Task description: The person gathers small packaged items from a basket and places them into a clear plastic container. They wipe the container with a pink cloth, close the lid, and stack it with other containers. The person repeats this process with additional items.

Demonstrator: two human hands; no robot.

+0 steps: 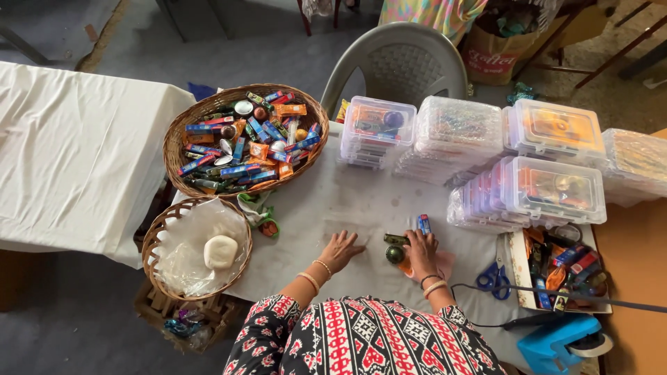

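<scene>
Right hand (421, 250), lower centre, closed over small dark round item (394, 254), blue packet (424, 224) just above fingertips. Left hand (340, 248) flat, fingers spread, empty, bracing on desk (347, 201). Supply basket (182, 128) upper left, within reach.

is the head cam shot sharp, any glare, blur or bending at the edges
Head view: even daylight with soft, faint shadows. The left hand, the right hand and the large basket are sharp. The stacked clear plastic boxes give a mild sheen that veils their contents. The wide lens bows the white table towards the frame edges.
</scene>
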